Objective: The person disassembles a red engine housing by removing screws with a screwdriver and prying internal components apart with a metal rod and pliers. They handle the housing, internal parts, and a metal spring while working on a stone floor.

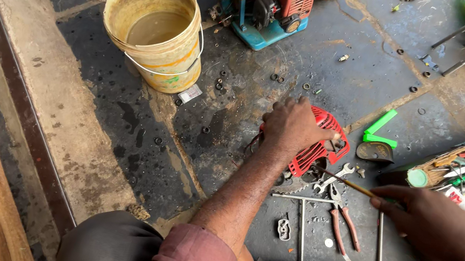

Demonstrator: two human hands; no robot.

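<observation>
Red slotted plastic engine cover [318,145] lies on the dark, oil-stained stone floor [118,129], pinned under the left hand [289,125], whose grip is clamped over its near-left edge with the fingers curled down on top; most of the cover shows to the right of and just beyond that hand. The right hand [435,227] is pinched shut on a thin, yellowish stick-like tool [350,184], whether brush or slim driver I cannot tell, and its tip points left toward the lower rim of the cover, near it but apart.

My reading is that the step in hand is steadying the part while the thin tool is brought in to work at its underside or edge. The next move seems to call for a firm hold by the left grip and a small, well-aimed reach by the right, since the tip has only a short gap to close.

Just below the cover, between the 2 hands, lie a steel open-ended spanner [334,175] and red-handled pliers [342,223]. Beyond the right grip sits a bright green plastic bracket [380,130]. Well away, up-left of the left grip, stands a yellowed plastic bucket [157,31] with murky liquid.
</observation>
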